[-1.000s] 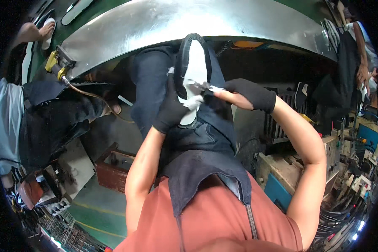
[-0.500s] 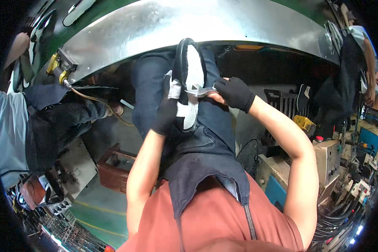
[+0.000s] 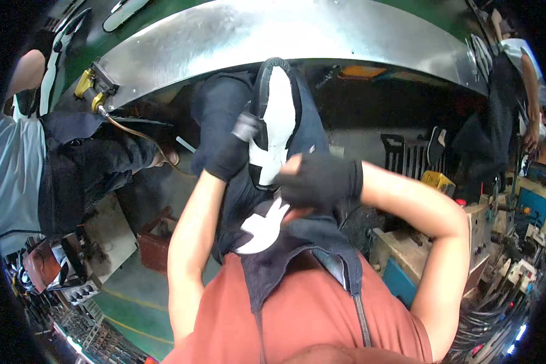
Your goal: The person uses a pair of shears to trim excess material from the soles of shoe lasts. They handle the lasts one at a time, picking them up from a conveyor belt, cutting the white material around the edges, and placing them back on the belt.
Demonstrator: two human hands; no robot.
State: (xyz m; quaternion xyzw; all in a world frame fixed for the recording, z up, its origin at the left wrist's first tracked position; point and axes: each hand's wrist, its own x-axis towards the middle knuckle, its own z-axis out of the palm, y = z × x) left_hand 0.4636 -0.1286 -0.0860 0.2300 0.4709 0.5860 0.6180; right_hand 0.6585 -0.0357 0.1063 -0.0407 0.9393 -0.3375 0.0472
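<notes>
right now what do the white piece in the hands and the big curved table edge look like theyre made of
White piece: looks like thin leather or synthetic sheet, matte, with a black rim; it bends in the gloved left hand. Curved table edge: seemingly sheet metal, brushed and scuffed, with dull grey reflections.

White shoe upper (image 3: 277, 121) with black rim, upright on lap, white cut piece (image 3: 262, 225) below

No labels, signs or screens discernible; small yellow box (image 3: 437, 180) at right, on cluttered bench (image 3: 406, 249).
</notes>
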